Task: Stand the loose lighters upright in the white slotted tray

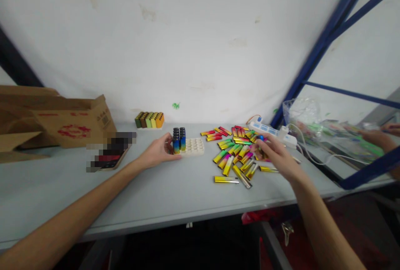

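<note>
A white tray [196,146] with rows of round holes lies on the table. At its left end, several lighters [176,143] stand upright in two rows, black on top and blue to gold below. My left hand [161,150] is closed around that end, thumb along the front and fingers beside the lighters. To the right spreads a loose pile of shiny lighters [235,151] in gold, red, green, pink and silver. Over the pile's right side, my right hand [271,151] pinches a lighter with a blue end [260,137]; the fingers hide most of it.
By the wall stands a block of green, brown, yellow and orange lighters [150,120]. Left are a phone [114,151] and an open cardboard box [71,122]. A power strip [271,132] with cables and a blue frame [312,57] bound the right, where another person's hand [375,138] shows.
</note>
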### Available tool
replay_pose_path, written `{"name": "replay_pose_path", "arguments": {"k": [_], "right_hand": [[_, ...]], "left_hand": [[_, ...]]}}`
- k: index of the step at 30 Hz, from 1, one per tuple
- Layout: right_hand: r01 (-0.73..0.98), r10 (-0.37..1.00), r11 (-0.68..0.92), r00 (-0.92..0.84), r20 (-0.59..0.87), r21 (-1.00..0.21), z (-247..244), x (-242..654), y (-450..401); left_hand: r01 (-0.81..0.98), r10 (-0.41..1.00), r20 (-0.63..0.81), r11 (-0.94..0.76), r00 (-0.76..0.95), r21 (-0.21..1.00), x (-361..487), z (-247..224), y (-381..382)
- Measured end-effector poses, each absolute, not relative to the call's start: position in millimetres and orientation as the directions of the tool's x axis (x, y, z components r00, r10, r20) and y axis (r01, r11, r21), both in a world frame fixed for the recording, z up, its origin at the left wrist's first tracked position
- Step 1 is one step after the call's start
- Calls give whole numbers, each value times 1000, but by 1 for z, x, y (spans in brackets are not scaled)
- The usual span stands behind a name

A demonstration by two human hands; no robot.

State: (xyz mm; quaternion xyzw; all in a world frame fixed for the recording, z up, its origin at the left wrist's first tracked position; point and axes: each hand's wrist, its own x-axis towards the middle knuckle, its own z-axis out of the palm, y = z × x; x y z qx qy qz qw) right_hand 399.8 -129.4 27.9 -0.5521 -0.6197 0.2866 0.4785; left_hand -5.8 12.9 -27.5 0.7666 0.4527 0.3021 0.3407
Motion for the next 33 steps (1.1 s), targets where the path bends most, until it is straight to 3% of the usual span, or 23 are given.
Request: {"name": "replay_pose_path", "arguments": {"k": [3, 6, 12, 18, 30, 33], "right_hand": [[109, 949, 265, -203, 240, -958, 42, 315, -102], [26, 923, 288, -273, 270, -957, 47, 250, -78], [216, 885, 463, -160, 437, -860, 26, 197, -55], [364, 857, 500, -79, 509, -786, 5, 196, -47], [377, 877, 473, -117, 465, -796, 2, 203, -43], [433, 821, 556, -156, 549, -709, 2, 211, -38]], "left_hand": [[589, 882, 195, -436, 429, 681, -4, -25, 10], [589, 878, 227, -455, 420, 668, -2, -23, 5], [567, 880, 228, -447, 416, 692, 0, -21, 0], [564, 877, 233, -454, 421, 689, 0, -21, 1], [550, 881, 242, -448, 407, 705, 1, -20, 1], [565, 882, 241, -448, 404, 692, 2, -20, 1]]}}
